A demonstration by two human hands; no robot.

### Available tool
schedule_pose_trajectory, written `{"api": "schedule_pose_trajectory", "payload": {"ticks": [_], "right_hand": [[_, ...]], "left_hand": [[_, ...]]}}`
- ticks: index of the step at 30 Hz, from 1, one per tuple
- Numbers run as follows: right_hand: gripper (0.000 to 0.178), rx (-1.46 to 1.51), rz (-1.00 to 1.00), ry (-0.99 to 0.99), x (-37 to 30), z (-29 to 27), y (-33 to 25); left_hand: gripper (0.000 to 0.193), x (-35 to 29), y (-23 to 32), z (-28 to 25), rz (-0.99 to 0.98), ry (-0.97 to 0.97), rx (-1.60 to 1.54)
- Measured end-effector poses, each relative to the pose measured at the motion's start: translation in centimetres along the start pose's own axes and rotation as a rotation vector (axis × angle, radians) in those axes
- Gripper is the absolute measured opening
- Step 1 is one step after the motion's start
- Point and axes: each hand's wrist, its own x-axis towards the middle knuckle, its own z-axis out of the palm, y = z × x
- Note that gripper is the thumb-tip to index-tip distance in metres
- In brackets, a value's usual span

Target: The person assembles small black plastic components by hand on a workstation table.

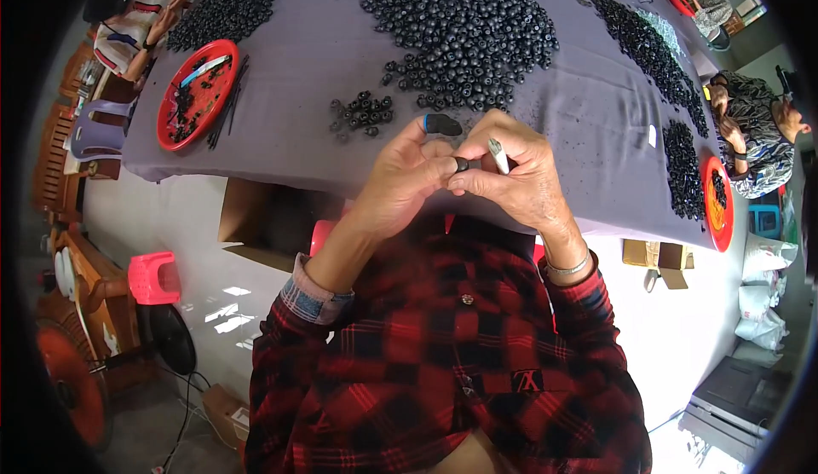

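A grey cloth covers the counter point(298, 65), which stands on a pale glossy floor point(187, 244) and carries a large heap of small black rings point(464, 31), a smaller cluster point(362, 112) and red trays point(198, 92). Brown cardboard boxes point(256, 222) sit under its near edge. The left hand point(400, 184), a black cot on its forefinger, and the right hand point(520, 176), its grip closed on a thin white-tipped tool point(498, 155), pinch one black ring point(461, 164) between them, above the counter's edge.

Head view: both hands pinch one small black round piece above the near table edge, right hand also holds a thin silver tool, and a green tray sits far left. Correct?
Not quite. In the head view the tray is red, not green. The left hand and right hand do pinch the small black piece, with the silver tool in the right.
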Motion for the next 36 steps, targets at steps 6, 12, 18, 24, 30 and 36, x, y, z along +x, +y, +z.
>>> {"api": "schedule_pose_trajectory", "payload": {"ticks": [6,12,18,24,30,36], "right_hand": [[0.018,0.04,0.086,0.013,-0.3,0.3,0.0],[0.012,0.35,0.224,-0.042,-0.4,0.4,-0.1],[0.009,0.512,0.499,-0.025,-0.1,-0.3,-0.9],[0.015,-0.213,0.297,0.065,-0.3,-0.7,-0.4],[0.025,-0.245,0.072,0.019,-1.2,0.1,-1.1],[0.024,-0.427,0.033,-0.044,-1.2,0.1,-1.6]], "left_hand": [[0.032,-0.2,-0.5,-0.7,-0.061,-0.02,-0.078],[0.028,-0.1,-1.2,-1.2,-0.101,-0.018,-0.11],[0.032,0.0,-1.2,-0.7,-0.179,-0.002,-0.189],[0.031,-0.1,-1.0,-1.3,-0.128,0.024,-0.155],[0.029,0.1,-0.8,-1.6,-0.031,0.04,-0.126],[0.029,0.0,-0.6,-1.3,-0.014,0.023,-0.153]]}}
